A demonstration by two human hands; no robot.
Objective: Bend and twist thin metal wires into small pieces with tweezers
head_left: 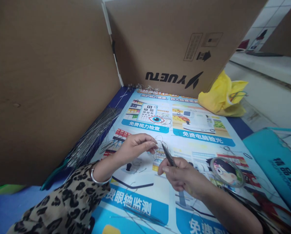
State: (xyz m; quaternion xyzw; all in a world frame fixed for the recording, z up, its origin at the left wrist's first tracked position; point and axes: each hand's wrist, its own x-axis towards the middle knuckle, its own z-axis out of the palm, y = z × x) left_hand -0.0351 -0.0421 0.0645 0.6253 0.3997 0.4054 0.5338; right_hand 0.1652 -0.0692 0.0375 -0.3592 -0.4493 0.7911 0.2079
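My left hand is closed in a pinch on a thin bent wire above the printed poster sheet. My right hand grips a pair of dark pliers, whose narrow tip points up and left at the wire, close to my left fingertips. Whether the jaws touch the wire is too fine to tell. Several cut wires lie on the sheet nearer to me. A bundle of long straight wires rests to the left.
Tall cardboard panels stand at the left and back. Small wire pieces sit along the far edge. At the right are a yellow bag, a teal box and a round clear-rimmed object near my right forearm.
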